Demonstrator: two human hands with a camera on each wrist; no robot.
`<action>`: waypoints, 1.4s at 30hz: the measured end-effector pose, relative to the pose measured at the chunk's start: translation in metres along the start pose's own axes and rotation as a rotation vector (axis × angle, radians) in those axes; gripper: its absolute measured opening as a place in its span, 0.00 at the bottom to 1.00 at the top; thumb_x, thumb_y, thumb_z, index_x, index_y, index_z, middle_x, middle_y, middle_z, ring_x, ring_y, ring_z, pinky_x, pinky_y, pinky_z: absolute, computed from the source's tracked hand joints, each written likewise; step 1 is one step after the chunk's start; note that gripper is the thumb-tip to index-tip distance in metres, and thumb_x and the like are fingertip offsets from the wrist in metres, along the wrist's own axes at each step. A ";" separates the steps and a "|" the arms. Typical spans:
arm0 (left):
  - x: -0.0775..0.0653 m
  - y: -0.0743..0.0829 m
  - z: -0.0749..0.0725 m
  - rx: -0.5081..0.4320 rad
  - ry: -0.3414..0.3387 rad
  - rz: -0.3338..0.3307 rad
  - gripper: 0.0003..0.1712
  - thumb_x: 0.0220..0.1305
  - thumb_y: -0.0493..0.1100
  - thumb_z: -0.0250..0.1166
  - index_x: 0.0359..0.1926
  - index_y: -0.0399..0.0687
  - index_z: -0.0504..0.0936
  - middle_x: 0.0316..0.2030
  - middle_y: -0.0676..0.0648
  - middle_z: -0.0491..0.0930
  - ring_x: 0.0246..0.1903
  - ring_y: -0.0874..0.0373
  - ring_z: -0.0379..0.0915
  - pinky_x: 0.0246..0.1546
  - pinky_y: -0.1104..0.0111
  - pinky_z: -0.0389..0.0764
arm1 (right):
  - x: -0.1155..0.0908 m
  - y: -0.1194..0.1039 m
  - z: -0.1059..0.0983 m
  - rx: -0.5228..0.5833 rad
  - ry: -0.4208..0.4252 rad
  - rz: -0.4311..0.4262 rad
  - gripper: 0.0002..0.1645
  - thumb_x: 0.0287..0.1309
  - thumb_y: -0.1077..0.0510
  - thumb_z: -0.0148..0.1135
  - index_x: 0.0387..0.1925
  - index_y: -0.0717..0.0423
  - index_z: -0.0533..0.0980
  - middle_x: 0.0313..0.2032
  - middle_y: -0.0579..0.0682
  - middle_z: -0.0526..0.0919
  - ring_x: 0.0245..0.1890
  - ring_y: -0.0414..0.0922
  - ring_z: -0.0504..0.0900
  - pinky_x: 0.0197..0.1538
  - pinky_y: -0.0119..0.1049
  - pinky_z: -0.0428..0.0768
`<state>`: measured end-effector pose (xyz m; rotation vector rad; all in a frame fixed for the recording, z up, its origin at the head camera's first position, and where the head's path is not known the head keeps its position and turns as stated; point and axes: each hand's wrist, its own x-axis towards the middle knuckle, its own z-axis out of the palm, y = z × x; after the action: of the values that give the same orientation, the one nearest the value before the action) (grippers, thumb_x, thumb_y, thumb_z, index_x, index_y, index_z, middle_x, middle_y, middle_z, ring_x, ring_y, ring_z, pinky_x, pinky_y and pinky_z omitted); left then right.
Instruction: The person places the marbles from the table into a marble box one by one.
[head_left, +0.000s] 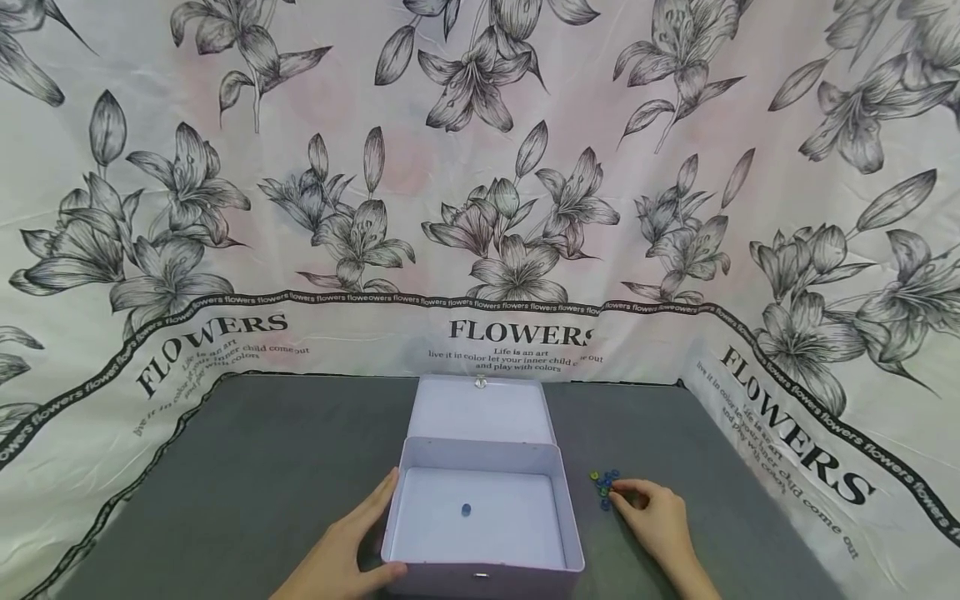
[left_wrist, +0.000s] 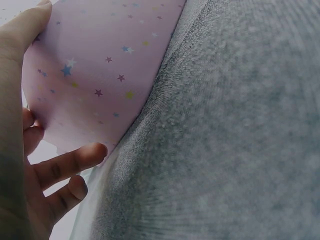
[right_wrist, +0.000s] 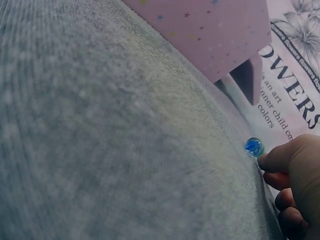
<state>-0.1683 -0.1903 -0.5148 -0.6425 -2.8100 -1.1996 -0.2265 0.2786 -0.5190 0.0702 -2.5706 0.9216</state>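
Note:
A lidded box [head_left: 480, 575], white inside and pink with small stars outside, stands with its lid folded back. One blue marble [head_left: 466, 510] lies on its floor. My left hand [head_left: 352, 533] rests along the box's left wall, thumb at the front corner and fingers extended up the side; some fingers spread apart in the left wrist view. Right of the box my right hand [head_left: 656, 517] has thumb and forefinger tips close together at a small cluster of blue and green marbles [head_left: 606, 476]. A blue glass marble [right_wrist: 254, 147] shows right by a fingertip; I cannot tell whether a marble is pinched.
Dark grey cloth [head_left: 262, 467] covers the table. The box's raised lid [head_left: 480, 408] leans back behind it, with a clasp [head_left: 481, 382] at its far edge. White fabric printed with flowers and lettering [head_left: 517, 342] hangs along the back and both sides.

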 end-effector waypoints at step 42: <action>0.002 0.002 -0.003 -0.030 -0.027 -0.016 0.59 0.67 0.61 0.72 0.87 0.53 0.48 0.84 0.49 0.49 0.80 0.42 0.54 0.69 0.36 0.71 | 0.006 -0.019 0.005 0.104 0.093 -0.003 0.06 0.56 0.64 0.79 0.37 0.54 0.91 0.19 0.40 0.82 0.15 0.31 0.66 0.17 0.27 0.63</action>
<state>-0.1694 -0.1904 -0.5114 -0.6445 -2.8295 -1.2473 -0.2305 0.2617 -0.5087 0.0595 -2.4360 1.0320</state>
